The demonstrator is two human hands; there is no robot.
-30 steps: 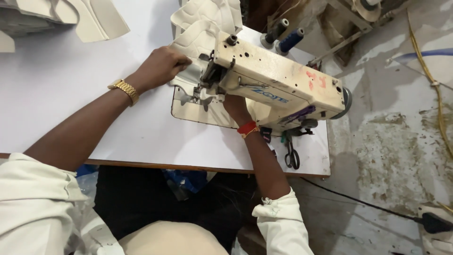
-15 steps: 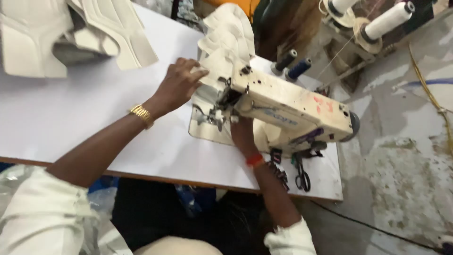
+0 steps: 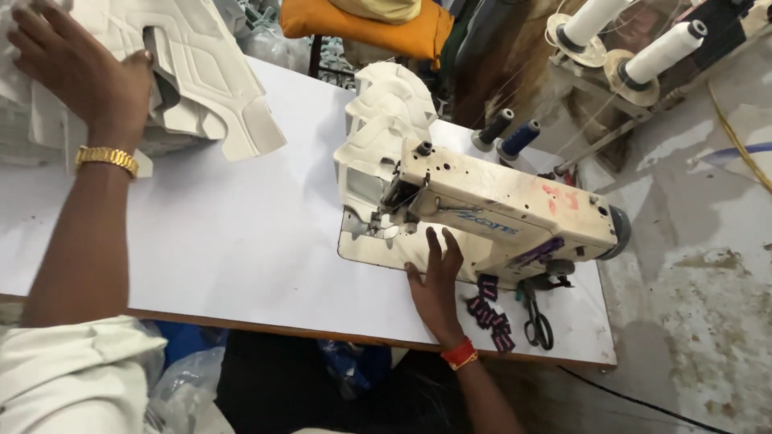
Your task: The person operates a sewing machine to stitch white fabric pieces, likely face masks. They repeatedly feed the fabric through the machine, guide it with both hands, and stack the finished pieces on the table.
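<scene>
Left hand on stack, right at machine.
My left hand [image 3: 76,68] lies flat, fingers spread, on white quilted fabric pieces [image 3: 205,80] at 10 o'clock; my right hand [image 3: 434,281] rests open beside the cream sewing machine [image 3: 498,213].

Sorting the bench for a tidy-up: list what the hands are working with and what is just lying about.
In hand:
left hand on the stack of white padded pieces
right hand on the sewing machine bed
stitched white pieces behind the needle

Lying about:
scissors
small dark labels
thread cones
orange cloth

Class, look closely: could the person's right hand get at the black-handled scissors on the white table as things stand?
Probably yes: the right hand lies flat on the white table just left of the black-handled scissors, with only small dark labels between.
</scene>
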